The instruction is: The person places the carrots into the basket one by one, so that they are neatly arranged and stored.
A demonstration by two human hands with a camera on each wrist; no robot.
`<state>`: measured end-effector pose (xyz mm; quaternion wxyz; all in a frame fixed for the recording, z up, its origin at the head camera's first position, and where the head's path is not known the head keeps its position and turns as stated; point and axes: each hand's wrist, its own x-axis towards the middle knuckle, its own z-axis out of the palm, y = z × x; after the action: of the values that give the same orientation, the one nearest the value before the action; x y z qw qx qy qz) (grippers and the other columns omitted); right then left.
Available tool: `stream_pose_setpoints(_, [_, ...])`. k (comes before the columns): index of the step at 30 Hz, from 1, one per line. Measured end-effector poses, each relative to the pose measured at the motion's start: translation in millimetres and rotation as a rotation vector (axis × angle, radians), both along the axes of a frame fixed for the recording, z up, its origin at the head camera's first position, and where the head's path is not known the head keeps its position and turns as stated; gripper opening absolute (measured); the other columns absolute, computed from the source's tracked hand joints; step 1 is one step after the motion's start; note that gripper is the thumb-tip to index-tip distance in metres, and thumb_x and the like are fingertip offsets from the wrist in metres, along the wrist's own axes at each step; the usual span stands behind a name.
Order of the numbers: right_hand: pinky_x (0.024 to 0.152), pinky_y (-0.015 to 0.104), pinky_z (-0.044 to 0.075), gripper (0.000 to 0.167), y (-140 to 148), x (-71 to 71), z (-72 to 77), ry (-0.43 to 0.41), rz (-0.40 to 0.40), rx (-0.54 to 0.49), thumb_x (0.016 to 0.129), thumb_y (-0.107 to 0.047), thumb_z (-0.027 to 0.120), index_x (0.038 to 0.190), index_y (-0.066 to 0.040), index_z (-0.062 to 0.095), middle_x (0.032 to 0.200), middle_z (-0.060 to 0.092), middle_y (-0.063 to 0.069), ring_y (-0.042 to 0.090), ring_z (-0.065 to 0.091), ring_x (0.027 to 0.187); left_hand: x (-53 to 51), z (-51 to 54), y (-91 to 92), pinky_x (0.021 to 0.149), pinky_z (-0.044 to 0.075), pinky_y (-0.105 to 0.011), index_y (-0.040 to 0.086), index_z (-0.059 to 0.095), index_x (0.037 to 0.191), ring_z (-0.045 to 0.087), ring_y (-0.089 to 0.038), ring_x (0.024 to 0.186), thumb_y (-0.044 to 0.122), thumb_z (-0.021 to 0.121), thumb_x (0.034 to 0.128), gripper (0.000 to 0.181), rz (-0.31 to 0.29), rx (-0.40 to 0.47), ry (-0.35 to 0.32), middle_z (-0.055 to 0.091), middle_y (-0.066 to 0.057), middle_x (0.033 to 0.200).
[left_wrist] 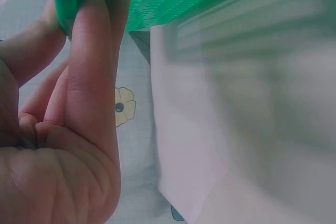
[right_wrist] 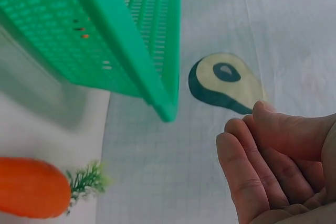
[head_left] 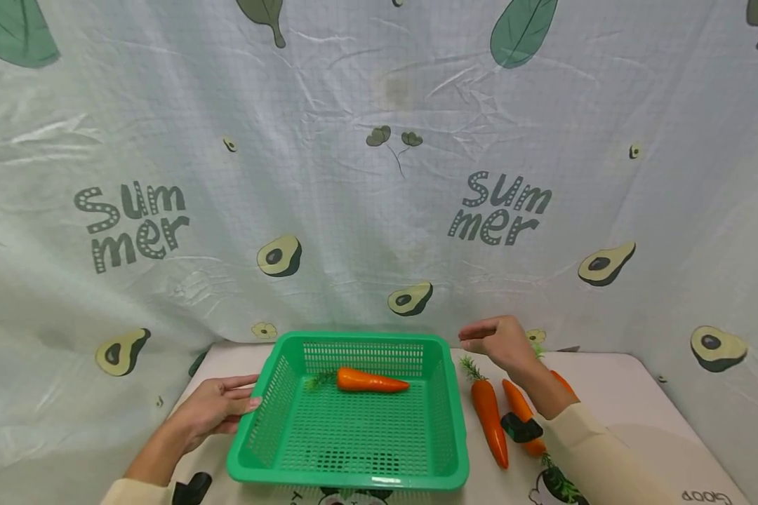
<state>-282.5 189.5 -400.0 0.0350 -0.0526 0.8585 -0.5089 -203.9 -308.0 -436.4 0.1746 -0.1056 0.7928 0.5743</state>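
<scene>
A green plastic basket (head_left: 347, 482) with latticed walls stands at the centre of the head view, and one orange carrot (head_left: 369, 381) with a leafy top lies inside it. My left hand (head_left: 211, 410) pinches the basket's left rim between thumb and fingers; the left wrist view shows the fingertips against the green edge. Off the basket's back right corner, my right hand (head_left: 495, 342) hovers with loosely bent fingers and nothing in them. Under the right forearm lie a carrot (head_left: 489, 421) beside the basket, a second carrot (head_left: 519, 403) partly covered, and a third carrot (head_left: 563, 382) mostly hidden.
The basket and carrots rest on a pale table (head_left: 613, 379). Behind it hangs a light curtain (head_left: 354, 196) printed with avocados, leaves and lettering. Dark bands show at both wrists.
</scene>
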Motion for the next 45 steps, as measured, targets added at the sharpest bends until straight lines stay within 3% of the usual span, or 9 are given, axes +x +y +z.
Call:
stream_pose_setpoints(10, [0.106,0.057,0.053,0.025,18,7.6,0.3,-0.014,-0.023,-0.003,0.096,-0.012,0.075,0.117,0.0,0.078,0.118,0.078,0.016,0.034,0.07,0.115,-0.6,0.5,1.4,0.071,0.065,-0.036,-0.004,0.038,0.158,0.081,-0.022,0.087,0.015,0.076,0.0961,0.075,0.023,0.023,-0.008,0.073,-0.018,0.131])
stream_pose_setpoints(21, [0.102,0.056,0.056,0.025,35,11.3,-3.5,0.024,-0.028,0.033,0.096,-0.015,0.076,0.115,0.0,0.078,0.115,0.079,0.016,0.028,0.073,0.107,-1.3,1.0,2.2,0.069,0.065,-0.035,-0.004,0.039,0.158,0.08,-0.02,0.086,0.015,0.076,0.0957,0.076,0.045,0.0,-0.017,0.075,-0.015,0.128])
stream_pose_setpoints(32, [0.103,0.056,0.056,0.025,51,16.2,-3.5,0.011,-0.057,0.061,0.097,-0.018,0.075,0.116,-0.002,0.078,0.116,0.079,0.014,0.027,0.073,0.107,-0.8,1.3,2.4,0.069,0.065,-0.035,-0.005,0.038,0.158,0.08,-0.021,0.086,0.015,0.076,0.0957,0.076,0.019,0.02,0.002,0.075,-0.016,0.129])
stream_pose_setpoints(45, [0.096,0.045,0.061,0.025,65,20.2,-8.8,-0.004,-0.106,0.065,0.097,-0.019,0.075,0.116,-0.003,0.078,0.117,0.078,0.014,0.024,0.073,0.105,0.7,0.3,2.5,0.071,0.066,-0.037,-0.006,0.036,0.158,0.081,-0.023,0.088,0.012,0.074,0.0968,0.075,0.025,0.042,-0.005,0.074,-0.017,0.128])
